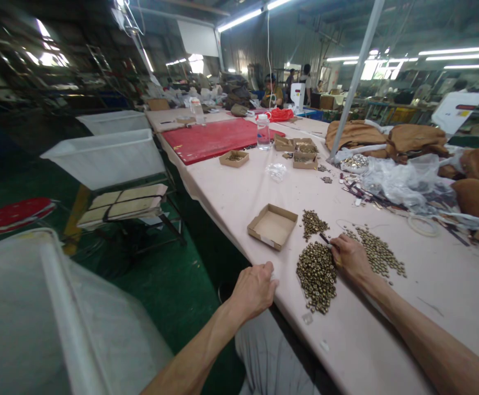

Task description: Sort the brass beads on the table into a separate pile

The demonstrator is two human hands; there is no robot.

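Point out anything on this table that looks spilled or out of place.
Crumpled clear plastic film lies loose near open brown cardboard boxes, like stray litter. Small bronze-coloured metal pieces sit in distinct groups, probably not spilled.

White glare comes from the strip lights (240, 20) beyond the bench's (366, 351) far edge and from washed-out windows (381, 70). The bench is softly, evenly lit, with a faint shadow below the right hand (351, 257) and small glints on the studs (317, 277). Past the bench's left edge, the floor (192, 285) is dim, the bin (5, 312) stretched, the background smeared.
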